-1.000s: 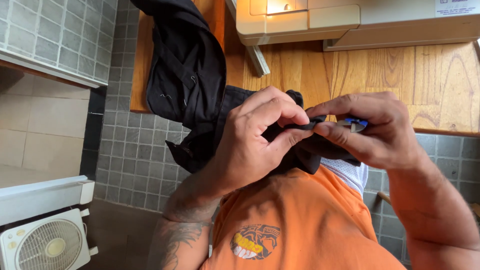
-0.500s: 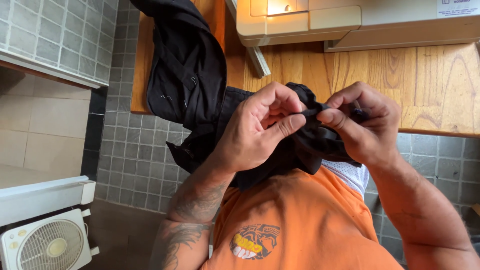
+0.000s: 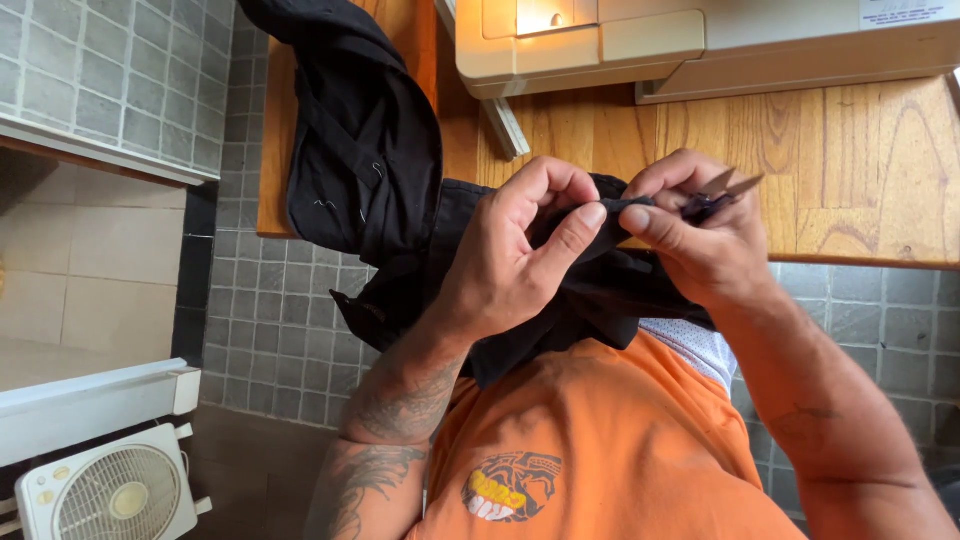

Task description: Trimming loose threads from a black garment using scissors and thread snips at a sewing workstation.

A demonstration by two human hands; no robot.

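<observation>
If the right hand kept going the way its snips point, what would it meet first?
The right hand holds small snips aimed up and right, away from the black cloth. Next in that line is bare wooden table, then probably the beige sewing machine; depth is unclear.

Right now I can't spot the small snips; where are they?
In the head view, right of centre: the small snips sit in the right hand, blades over the wooden table, beside the black garment.

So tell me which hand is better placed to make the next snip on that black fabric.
Right, probably. The right hand holds the small snips, blades apart, beside the pinched fold; the left hand is occupied pinching the black fabric.
</observation>
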